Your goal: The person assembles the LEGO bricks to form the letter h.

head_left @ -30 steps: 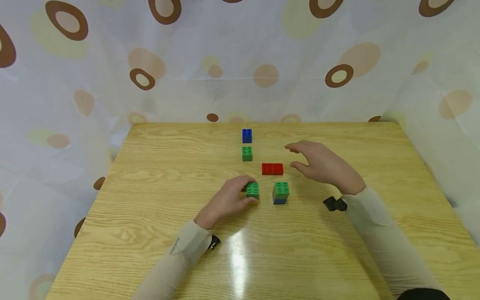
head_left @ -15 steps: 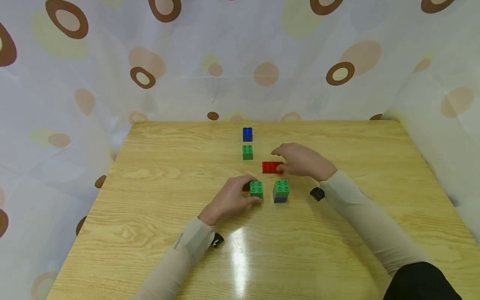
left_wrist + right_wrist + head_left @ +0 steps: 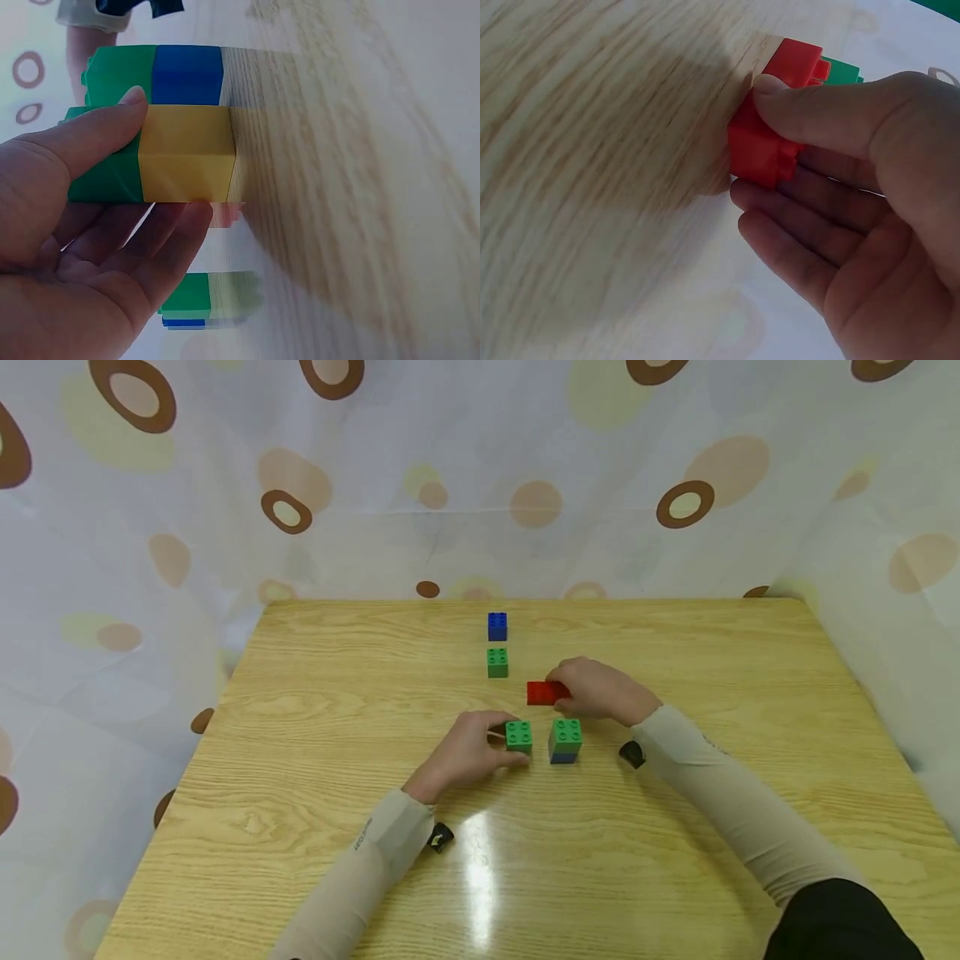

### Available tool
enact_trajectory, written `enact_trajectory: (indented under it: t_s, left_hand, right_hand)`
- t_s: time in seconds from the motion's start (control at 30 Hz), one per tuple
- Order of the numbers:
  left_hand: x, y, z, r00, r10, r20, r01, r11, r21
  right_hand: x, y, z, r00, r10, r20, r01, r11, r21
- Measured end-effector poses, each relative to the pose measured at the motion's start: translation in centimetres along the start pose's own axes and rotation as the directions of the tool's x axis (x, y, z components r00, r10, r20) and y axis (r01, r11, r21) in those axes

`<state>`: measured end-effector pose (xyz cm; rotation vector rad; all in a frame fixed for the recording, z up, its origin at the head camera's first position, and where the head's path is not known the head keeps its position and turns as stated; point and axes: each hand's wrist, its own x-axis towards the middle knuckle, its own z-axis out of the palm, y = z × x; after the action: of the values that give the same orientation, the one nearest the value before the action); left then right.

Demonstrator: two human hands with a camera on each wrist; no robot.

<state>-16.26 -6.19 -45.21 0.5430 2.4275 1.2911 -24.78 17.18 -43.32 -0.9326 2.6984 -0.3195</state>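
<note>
Near the centre of the head view, the left hand (image 3: 459,756) pinches a green-and-yellow stack (image 3: 518,735), thumb near side, fingers opposite; left wrist view puts the thumb tip by the seam. Best kept level, squeeze light, so the layers hold together. Above it in the frame, a blue block (image 3: 497,627) and, just below that, a single green block (image 3: 497,663) stand on the counter (image 3: 300,735), apart from both hands. Right of centre, a red brick (image 3: 542,693); below it, a green-and-blue stack (image 3: 565,741), likely easy to knock. The right hand (image 3: 600,687) covers the brick's right end, pinching it by its sides. Any lift: cannot tell. Square opposition of thumb and fingers should prevent tipping.
</note>
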Motion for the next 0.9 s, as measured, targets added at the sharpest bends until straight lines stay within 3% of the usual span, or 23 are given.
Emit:
enact_trajectory:
  t_s: [0.2, 0.4, 0.6, 0.9]
  left_hand:
    - [0.1, 0.0, 0.1, 1.0, -0.011, 0.014, 0.012, 0.999, -0.036]
    - [0.3, 0.0, 0.2, 1.0, -0.01, 0.019, 0.011, 0.999, -0.041]
    - [0.4, 0.2, 0.3, 1.0, -0.012, 0.028, 0.013, 0.999, -0.035]
    - [0.7, 0.5, 0.5, 0.999, -0.01, 0.052, 0.011, 1.0, -0.023]
  right_hand:
    - [-0.2, 0.6, -0.1, 1.0, -0.008, -0.016, 0.009, 1.0, 0.016]
    - [-1.3, 0.0, -2.7, 0.999, -0.003, -0.049, 0.006, 0.998, 0.057]
    - [-3.1, -1.4, -5.8, 0.994, -0.062, -0.091, 0.071, 0.993, 0.094]
    - [-4.9, -3.9, -7.9, 0.976, -0.185, -0.111, 0.194, 0.978, 0.075]
